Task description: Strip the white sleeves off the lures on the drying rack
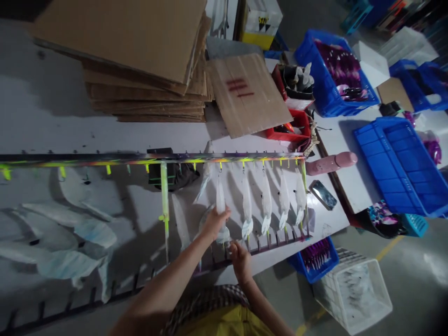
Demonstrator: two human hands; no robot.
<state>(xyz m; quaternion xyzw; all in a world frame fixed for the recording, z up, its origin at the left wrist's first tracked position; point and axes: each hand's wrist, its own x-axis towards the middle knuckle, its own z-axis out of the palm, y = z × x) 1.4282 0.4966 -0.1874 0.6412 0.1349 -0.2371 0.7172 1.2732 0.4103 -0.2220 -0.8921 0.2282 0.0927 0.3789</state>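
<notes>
The left hand (214, 225) has its grip closed around a white piece (220, 196), long and narrow, which stands lengthwise between the two rails of a frame on the desk (31, 119). The upper end of this piece is at a small hook on the upper rail (233, 157); its wider, pale-blue tail shows below the fingers, near the lower rail (261, 248). The right hand (241, 261) is just beside that tail, its grip narrow with the fingers curled; whether it holds anything, I cannot tell. To the right of the held piece, four similar pieces (266, 198) stretch in a row between the rails. More loose pieces (66, 261) lie at the left end of the desk, some overlapping. Behind the upper rail are a stack of cardboard (147, 100), a cardboard sheet (252, 107) with red marks, and a red bin (301, 122). A phone (322, 194) and a pink object (331, 162) lie past the right end of the frame. Farther right, a blue crate (324, 95) holds purple pieces (338, 60), and a white crate (380, 289) is on the floor (420, 280).
</notes>
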